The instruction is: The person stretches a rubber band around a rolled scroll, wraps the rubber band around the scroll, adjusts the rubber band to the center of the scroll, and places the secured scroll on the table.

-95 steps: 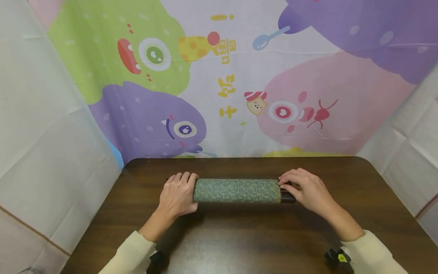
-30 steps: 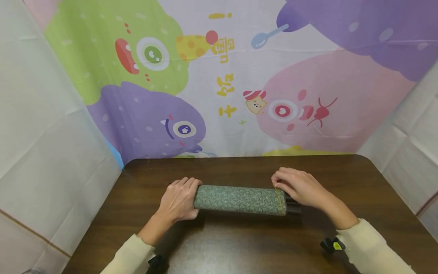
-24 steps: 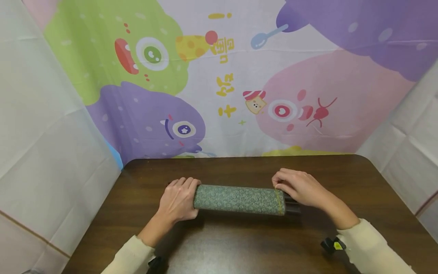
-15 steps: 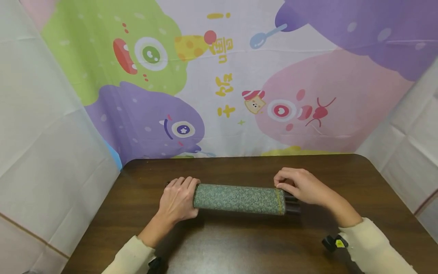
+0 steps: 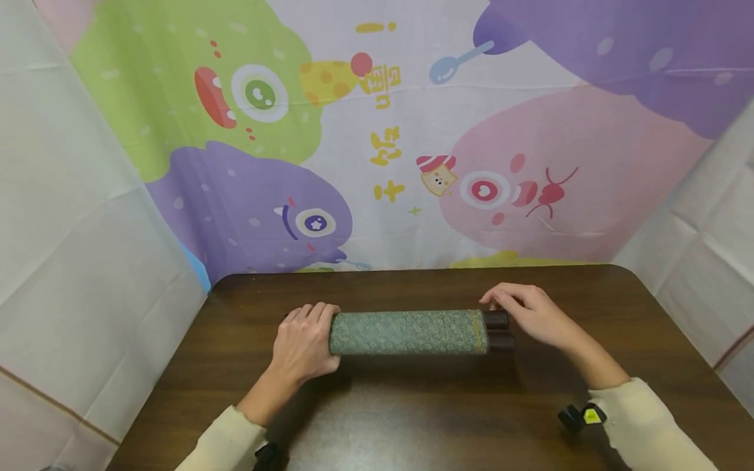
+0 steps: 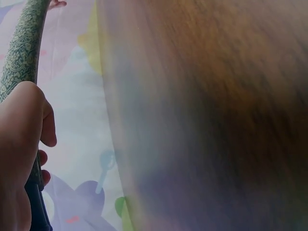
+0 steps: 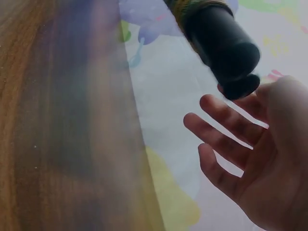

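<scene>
A rolled scroll [image 5: 406, 332] in green patterned cloth is held level over the table, a yellow cord near its right end. Two dark roller ends [image 5: 499, 341] stick out on that side. My left hand [image 5: 304, 341] grips the other end, fingers wrapped over it; the left wrist view shows the thumb and fingertips around the scroll [image 6: 24, 48]. My right hand [image 5: 533, 314] is just beyond the roller ends with its fingers bent loosely. In the right wrist view, the fingers [image 7: 226, 139] are spread beside the dark roller ends [image 7: 226, 45] and hold nothing; the index finger is partly hidden behind them.
Below lies a dark wooden table [image 5: 400, 418]. A cloth printed with cartoon monsters [image 5: 400, 131] hangs behind its far edge, and pale sheets [image 5: 76, 216] enclose both sides.
My right hand, which was pinching at the cord end of the scroll, has come off it and moved right. The scroll's right end has risen, so it sits level. My left hand keeps its grip.
</scene>
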Demonstrator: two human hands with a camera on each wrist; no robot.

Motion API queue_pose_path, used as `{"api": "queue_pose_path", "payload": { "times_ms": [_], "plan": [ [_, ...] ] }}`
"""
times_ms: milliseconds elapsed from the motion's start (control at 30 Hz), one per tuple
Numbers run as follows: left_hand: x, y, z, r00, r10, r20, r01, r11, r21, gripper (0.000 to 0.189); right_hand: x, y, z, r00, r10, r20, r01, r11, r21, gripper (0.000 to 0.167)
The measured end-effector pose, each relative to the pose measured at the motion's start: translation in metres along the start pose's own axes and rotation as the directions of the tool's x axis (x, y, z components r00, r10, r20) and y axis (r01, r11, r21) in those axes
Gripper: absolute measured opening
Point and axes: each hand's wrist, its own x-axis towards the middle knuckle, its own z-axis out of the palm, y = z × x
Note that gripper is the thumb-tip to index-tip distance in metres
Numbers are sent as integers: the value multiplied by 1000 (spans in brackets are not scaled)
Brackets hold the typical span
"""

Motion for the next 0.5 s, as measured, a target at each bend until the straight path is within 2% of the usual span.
{"api": "queue_pose_path", "payload": {
  "times_ms": [133,300,500],
  "plan": [
    [-2,0,0,998,-52,19,52,999,-8,73,-1,5,1,996,85,-32,-80,987,141,37],
    [-2,0,0,997,-78,9,78,997,-13,73,-3,14,9,984,163,-70,-147,971,188,36],
    [-1,0,0,998,-65,-10,65,998,-20,71,-6,18,15,984,173,-42,-158,957,245,28]
  ]
}}
